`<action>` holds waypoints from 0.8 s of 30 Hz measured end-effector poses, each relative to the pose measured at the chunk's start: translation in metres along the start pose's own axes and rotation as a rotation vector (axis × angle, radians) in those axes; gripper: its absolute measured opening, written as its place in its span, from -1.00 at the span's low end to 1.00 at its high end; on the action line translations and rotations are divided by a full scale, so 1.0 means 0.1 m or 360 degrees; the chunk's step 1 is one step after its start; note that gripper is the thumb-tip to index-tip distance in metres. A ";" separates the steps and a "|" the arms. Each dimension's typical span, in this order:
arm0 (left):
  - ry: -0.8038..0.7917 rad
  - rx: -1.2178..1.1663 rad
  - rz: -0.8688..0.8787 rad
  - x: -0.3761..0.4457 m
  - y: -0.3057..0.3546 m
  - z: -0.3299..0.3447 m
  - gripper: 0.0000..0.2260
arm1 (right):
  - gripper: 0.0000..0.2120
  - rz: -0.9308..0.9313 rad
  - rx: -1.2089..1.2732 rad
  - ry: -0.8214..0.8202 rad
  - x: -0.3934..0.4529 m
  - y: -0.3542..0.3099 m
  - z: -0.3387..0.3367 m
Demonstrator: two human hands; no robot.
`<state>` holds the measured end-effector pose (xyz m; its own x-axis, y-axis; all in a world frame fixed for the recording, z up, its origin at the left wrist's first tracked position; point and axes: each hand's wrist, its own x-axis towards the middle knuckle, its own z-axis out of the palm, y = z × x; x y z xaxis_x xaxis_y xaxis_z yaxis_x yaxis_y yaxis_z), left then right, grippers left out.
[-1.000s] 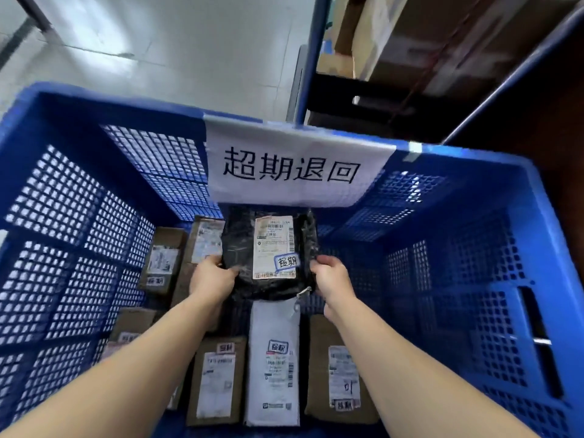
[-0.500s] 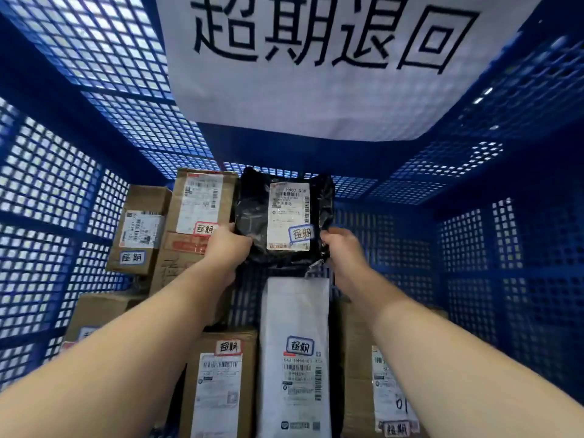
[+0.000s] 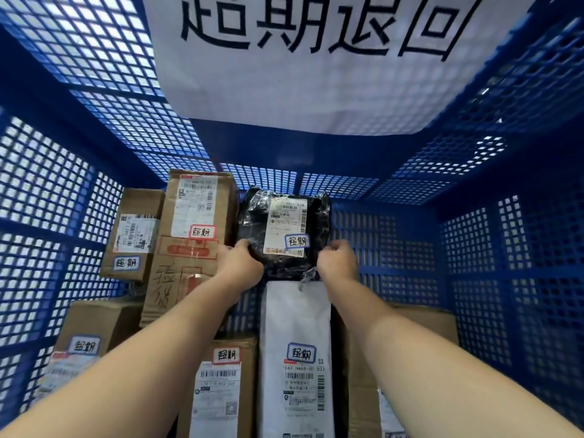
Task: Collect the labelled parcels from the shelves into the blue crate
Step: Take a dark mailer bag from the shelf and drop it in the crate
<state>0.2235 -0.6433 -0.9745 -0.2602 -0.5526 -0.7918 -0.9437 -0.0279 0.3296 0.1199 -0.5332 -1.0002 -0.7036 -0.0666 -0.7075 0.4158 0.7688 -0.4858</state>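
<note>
Fingers of the left hand (image 3: 240,263) and right hand (image 3: 337,260) are curling tight on the lower corners of the black plastic parcel (image 3: 252,222), holding it deep inside the blue crate (image 3: 474,235). Left edge is lying just beside a tall cardboard parcel (image 3: 202,210); a white mailer (image 3: 297,314) is lying below. Bare mesh floor is showing to the right.

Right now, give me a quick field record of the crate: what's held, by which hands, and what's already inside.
held item: black parcel, labelled, upright near far wall
left hand: grips its lower left edge
right hand: grips its lower right edge
container: blue crate
already inside: white parcel, several brown boxes, e.g. tall brown box
sign: white paper sign on far wall
</note>
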 end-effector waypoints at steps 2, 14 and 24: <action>-0.0063 -0.0090 -0.0012 0.04 -0.05 0.03 -0.42 | -0.71 0.0019 0.0064 0.0002 -0.02 0.01 0.00; -0.0257 -0.0392 0.0061 -0.02 -0.07 0.12 -0.54 | -0.61 0.0107 0.0258 -0.0327 -0.02 0.03 0.04; -0.0119 -0.0532 0.0035 -0.78 0.13 -0.25 -0.63 | -0.66 0.0071 0.0186 -0.0347 -0.78 -0.18 -0.43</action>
<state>0.2364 -0.6213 -0.8952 -0.3058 -0.4939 -0.8140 -0.8218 -0.2948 0.4876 0.1424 -0.5146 -0.9139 -0.5474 -0.1793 -0.8174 0.5163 0.6964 -0.4985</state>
